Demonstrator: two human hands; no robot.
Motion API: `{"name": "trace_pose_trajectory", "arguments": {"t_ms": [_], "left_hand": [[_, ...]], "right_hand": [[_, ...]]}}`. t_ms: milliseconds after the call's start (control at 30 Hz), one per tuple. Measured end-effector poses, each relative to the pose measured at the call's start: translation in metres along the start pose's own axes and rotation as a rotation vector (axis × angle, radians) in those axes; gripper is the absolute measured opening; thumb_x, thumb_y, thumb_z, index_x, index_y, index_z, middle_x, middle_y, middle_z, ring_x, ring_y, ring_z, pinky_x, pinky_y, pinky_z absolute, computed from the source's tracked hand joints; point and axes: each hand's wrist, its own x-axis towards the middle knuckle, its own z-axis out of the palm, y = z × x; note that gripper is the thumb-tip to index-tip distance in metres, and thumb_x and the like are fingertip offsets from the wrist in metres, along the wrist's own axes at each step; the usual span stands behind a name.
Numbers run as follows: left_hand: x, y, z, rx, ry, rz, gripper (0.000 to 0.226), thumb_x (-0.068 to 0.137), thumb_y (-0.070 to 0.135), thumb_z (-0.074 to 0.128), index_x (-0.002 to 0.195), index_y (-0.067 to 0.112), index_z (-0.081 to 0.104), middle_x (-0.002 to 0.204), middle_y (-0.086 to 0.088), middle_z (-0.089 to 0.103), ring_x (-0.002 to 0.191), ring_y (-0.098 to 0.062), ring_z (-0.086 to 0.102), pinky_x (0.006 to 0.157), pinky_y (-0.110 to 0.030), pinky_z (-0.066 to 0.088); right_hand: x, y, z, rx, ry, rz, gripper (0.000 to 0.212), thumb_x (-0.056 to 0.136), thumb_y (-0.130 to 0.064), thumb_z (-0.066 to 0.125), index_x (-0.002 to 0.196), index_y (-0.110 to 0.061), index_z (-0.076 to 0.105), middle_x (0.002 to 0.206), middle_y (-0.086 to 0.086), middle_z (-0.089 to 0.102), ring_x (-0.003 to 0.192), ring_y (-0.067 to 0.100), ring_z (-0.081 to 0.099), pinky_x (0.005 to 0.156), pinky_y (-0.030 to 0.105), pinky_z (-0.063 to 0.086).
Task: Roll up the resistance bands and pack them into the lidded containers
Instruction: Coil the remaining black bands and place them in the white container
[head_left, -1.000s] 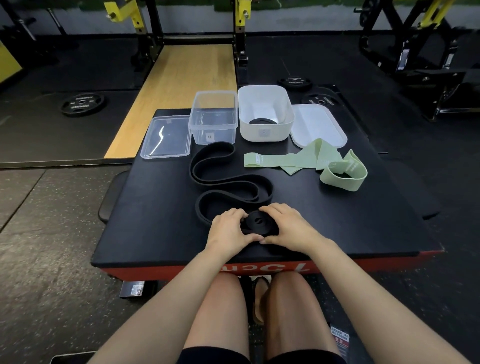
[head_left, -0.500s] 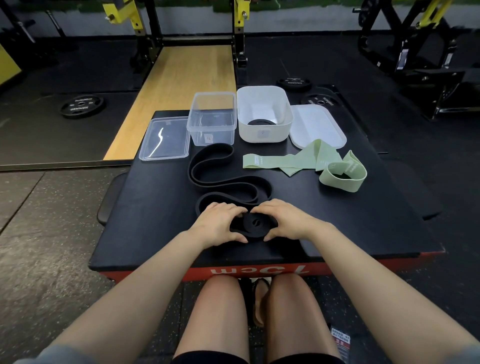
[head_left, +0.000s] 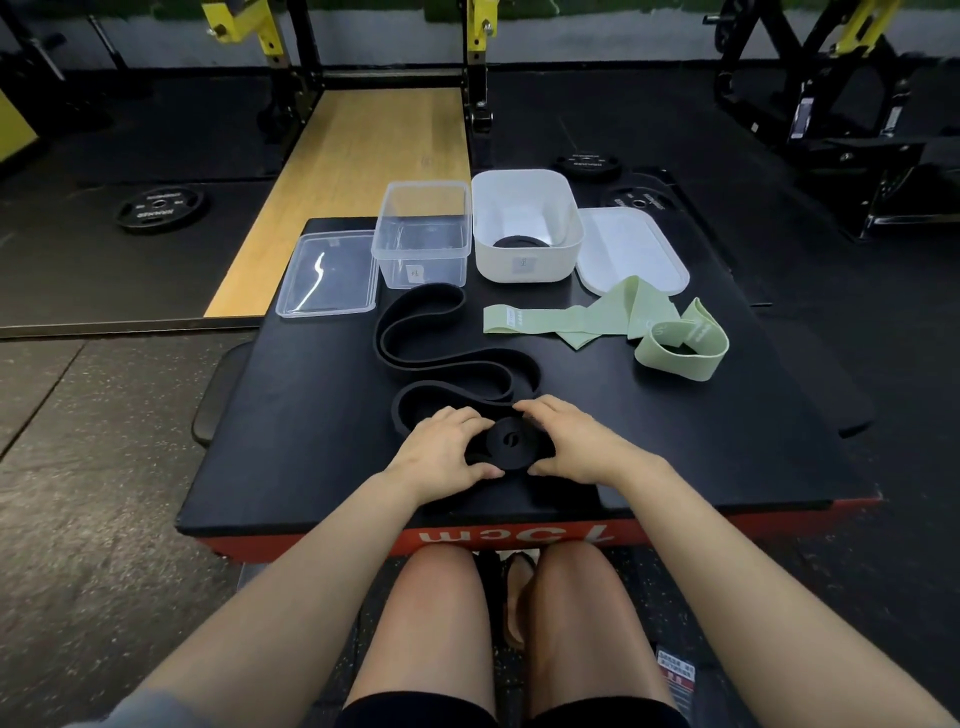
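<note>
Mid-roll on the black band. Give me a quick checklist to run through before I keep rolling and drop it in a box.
1. Coil held on both sides: ok. The left hand and right hand grip the rolled part of the black band.
2. Band fully rolled: not ok. A long tail lies looped on the black platform.
3. Tail free of snags: ok. It lies clear of the green bands.
4. Boxes open: ok. The clear lid and white lid lie beside them.
5. Room inside: the clear box looks empty, ok; the white box holds a dark roll, cannot tell.
</note>
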Motion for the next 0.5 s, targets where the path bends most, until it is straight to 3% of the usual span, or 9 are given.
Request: {"name": "trace_pose_trajectory", "arguments": {"t_ms": [233,500], "left_hand": [[-0.009,0.011,0.013,-0.028,0.102,-0.059,0.063,0.080,0.055,0.062,0.131,0.022,0.048,0.122,0.011,0.049,0.117,-0.011,0.041,0.104,-0.031,0.034],[-0.008,0.013,0.016,0.061,0.112,-0.087,0.061,0.082,0.052,0.061,0.133,0.021,0.046,0.126,0.010,0.048,0.120,-0.012,0.041,0.105,-0.029,0.030]], "right_hand": [[-0.011,-0.010,0.009,-0.065,0.061,0.011,0.090,0.071,-0.051,0.075,0.143,-0.020,0.030,0.137,-0.004,0.038,0.129,0.015,0.034,0.109,0.033,0.028],[-0.003,-0.020,0.008,-0.031,0.079,0.055,0.091,0.068,-0.062,0.072,0.138,-0.016,0.037,0.134,-0.005,0.042,0.127,0.013,0.038,0.103,0.033,0.040]]}}
